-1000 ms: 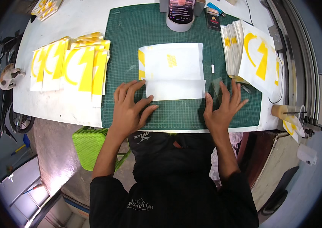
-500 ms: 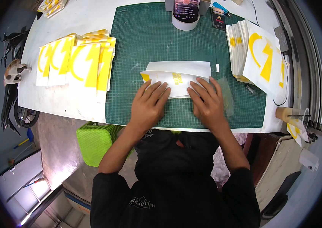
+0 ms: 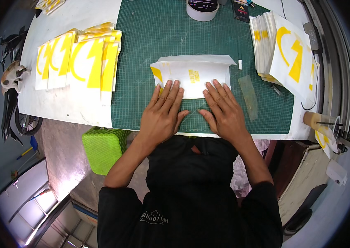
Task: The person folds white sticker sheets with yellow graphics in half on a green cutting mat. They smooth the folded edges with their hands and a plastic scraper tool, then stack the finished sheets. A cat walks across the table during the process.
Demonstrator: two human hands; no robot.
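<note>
Yellow lettering (image 3: 194, 76) on paper (image 3: 181, 75), white on shirt (image 3: 199, 206)

Grn stool (image 3: 104, 151) lower L, cup w/ tan drink (image 3: 314, 120) far R, phone (image 3: 203, 5) nr blk box (image 3: 241, 12) up top.

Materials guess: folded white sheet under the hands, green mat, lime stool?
Folded white sheet: probably matte paper; it creases and shows no strong glare. Green mat: likely vinyl or similar; dull, gridded. Lime stool: seemingly moulded plastic, satin-looking; textured surface.

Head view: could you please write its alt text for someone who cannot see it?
A person's left hand and right hand rest on a creased white paper with yellow print, on a green cutting mat. Yellow-and-white paper stacks lie on both sides.
</note>
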